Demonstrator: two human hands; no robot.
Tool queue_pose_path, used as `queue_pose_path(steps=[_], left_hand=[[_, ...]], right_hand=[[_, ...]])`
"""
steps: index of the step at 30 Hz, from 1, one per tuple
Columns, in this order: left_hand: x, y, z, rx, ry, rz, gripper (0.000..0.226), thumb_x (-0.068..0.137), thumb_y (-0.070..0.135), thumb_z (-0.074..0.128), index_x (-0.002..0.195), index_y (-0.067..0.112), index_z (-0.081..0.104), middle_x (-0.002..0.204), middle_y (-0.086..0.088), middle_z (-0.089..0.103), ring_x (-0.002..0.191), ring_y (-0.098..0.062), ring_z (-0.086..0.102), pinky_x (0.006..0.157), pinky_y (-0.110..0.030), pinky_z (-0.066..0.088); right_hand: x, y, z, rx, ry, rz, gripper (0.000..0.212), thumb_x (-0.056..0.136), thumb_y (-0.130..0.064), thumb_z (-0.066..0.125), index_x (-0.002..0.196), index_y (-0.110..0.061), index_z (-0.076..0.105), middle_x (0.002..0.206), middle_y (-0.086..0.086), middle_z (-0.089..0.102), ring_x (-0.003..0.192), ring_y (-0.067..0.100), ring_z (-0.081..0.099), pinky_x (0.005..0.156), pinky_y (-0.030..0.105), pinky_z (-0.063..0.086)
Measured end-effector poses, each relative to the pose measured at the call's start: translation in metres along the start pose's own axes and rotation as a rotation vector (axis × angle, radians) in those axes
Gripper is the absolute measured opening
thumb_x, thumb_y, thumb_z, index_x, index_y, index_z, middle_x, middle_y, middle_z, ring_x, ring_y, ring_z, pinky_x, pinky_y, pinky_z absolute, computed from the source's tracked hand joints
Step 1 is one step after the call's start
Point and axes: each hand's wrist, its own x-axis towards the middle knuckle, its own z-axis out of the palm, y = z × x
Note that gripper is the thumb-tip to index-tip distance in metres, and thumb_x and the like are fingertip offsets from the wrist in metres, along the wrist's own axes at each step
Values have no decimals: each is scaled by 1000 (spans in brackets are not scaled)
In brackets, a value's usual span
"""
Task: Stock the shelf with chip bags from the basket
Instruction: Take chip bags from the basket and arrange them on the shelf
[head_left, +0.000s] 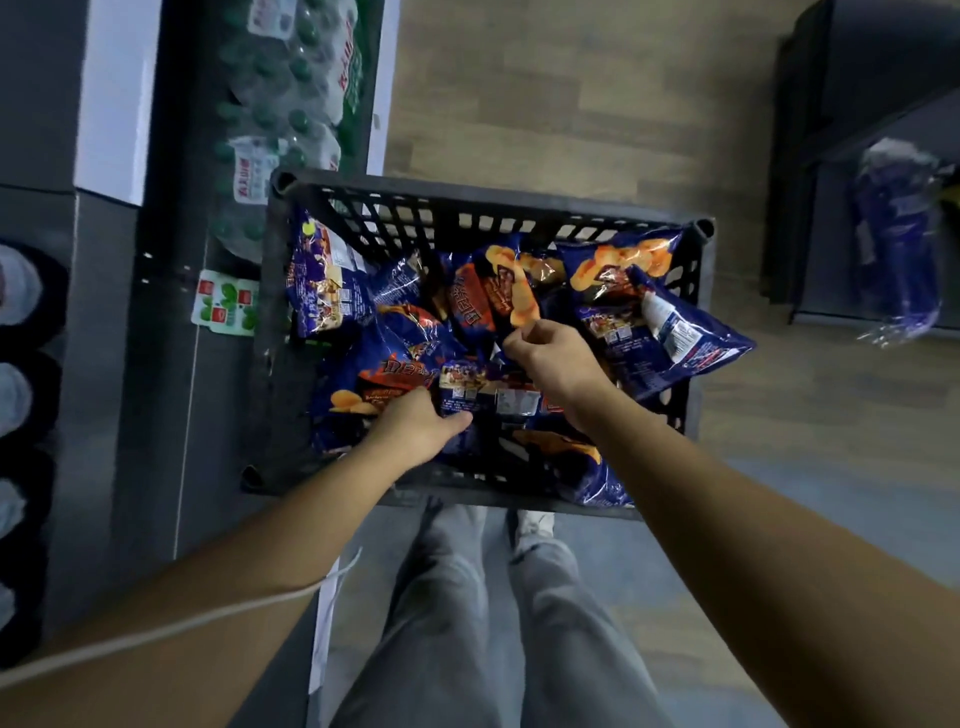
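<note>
Wood floor, basket (483, 205) of chip bags (670, 332); left hand (421, 423) grips one, right hand (553, 353) pinches another's corner.

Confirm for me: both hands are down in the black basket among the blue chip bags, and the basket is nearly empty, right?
Not quite. The head view shows the basket well filled, with blue chip bags overlapping across it. The rest holds: the left hand and right hand are both down among the bags.

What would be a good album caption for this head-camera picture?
Both hands, left hand and right hand, reach into a black basket of blue chip bags.
</note>
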Motion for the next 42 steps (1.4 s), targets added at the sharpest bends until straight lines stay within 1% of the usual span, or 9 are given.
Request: queue_pose_path(steps=[5,9,19,26,32,34,37,40,42], left_hand=[[9,-3,11,-185,-13,44,33,87,40,71,113,21,64,108,1,69,102,-24,63,91,-34,48],[8,-1,12,-194,32,-17,41,86,40,73,113,14,58,109,-4,67,99,-26,61,87,-34,48],[-19,13,-7,-335,72,69,40,87,33,75,119,14,60,118,2,67,103,-18,61,96,-36,48],[-68,33,-42,-450,195,168,68,85,41,74,140,12,47,137,6,55,125,-22,54,105,-36,42],[-118,51,-77,-580,341,312,92,67,68,76,139,17,49,139,-1,58,127,-20,55,110,-48,43],[-146,68,-90,-608,395,342,75,77,56,76,136,16,53,137,0,60,127,-19,55,111,-48,42],[-176,81,-109,-631,460,385,31,90,27,72,117,20,61,115,7,69,109,-14,65,103,-40,49],[-212,90,-127,-652,549,424,38,87,32,75,120,20,60,117,8,69,111,-14,64,101,-38,50],[-235,93,-139,-680,592,449,38,86,32,75,120,21,61,118,6,69,110,-13,65,103,-44,49]], right_hand=[[8,6,8,-28,11,45,12,96,-21,62,98,-10,68,84,3,64,78,16,56,75,31,48],[7,4,6,-21,17,54,13,95,-20,63,100,-10,69,87,4,66,81,18,59,78,34,50],[-27,-17,-14,-14,18,-31,12,100,-21,59,99,-10,65,87,1,64,77,14,58,65,25,46],[-53,-50,-33,39,50,-189,19,98,-21,64,115,-12,64,118,7,69,111,27,65,101,44,53],[-86,-91,-46,67,34,-344,54,97,-24,66,147,-18,47,143,5,55,126,21,55,107,40,47],[-99,-106,-49,106,9,-376,57,97,-26,66,149,-18,44,146,5,54,127,23,56,110,47,46],[-117,-130,-51,171,-47,-419,52,98,-28,66,145,-18,47,138,7,61,117,24,64,96,42,55],[-143,-157,-54,250,-111,-469,40,100,-23,63,138,-17,51,118,5,69,94,18,71,62,23,55],[-165,-177,-54,278,-131,-533,36,99,-20,64,133,-15,54,112,4,70,83,11,72,54,18,53]])
